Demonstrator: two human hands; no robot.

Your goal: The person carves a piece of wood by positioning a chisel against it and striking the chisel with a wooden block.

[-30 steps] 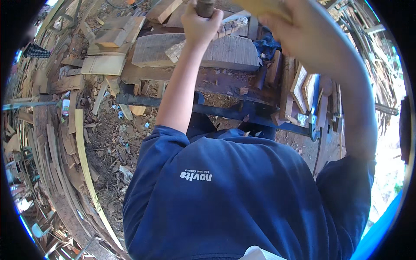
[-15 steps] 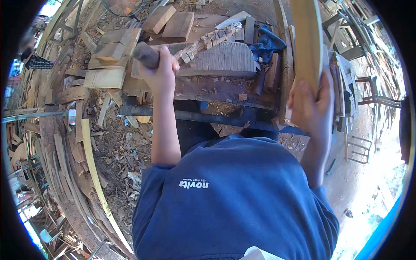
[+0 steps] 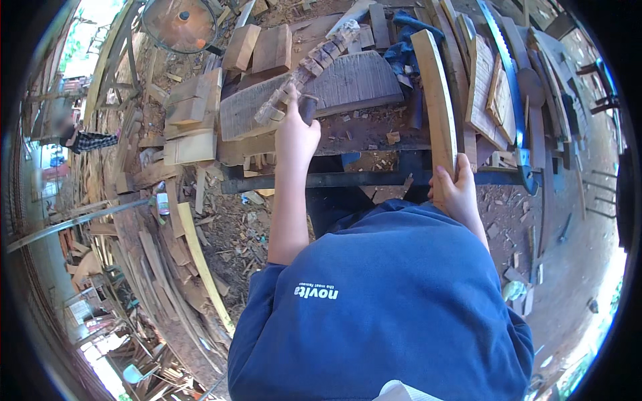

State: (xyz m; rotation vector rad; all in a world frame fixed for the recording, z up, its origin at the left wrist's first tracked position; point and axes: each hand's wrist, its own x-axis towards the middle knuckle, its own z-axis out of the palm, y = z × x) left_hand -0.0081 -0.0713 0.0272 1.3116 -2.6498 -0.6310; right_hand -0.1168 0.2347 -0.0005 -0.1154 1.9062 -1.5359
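My left hand (image 3: 298,137) is over the bench's near side, its index finger stretched toward a notched stick of wood (image 3: 319,59). A short dark tool handle (image 3: 308,110) sticks out between its thumb and fingers; the tool's working end cannot be made out. Beneath the stick lies a thick grey board (image 3: 351,81) with a curved edge. My right hand (image 3: 457,194) grips the near end of a long pale wooden board (image 3: 436,100), fingers partly hidden under it. The board's far end points away from me across the bench's right side.
A blue-bladed saw (image 3: 503,63) lies among planks on the right. Wood blocks (image 3: 273,50) and a pale block (image 3: 190,148) sit left of the grey board. A blue cloth (image 3: 401,47) is bunched behind it. A round fan-like guard (image 3: 180,25) stands far left.
The right hand has brought the board down and nearer, from raised to low. My left hand has moved right with the dark-handled tool, and my view has shifted.
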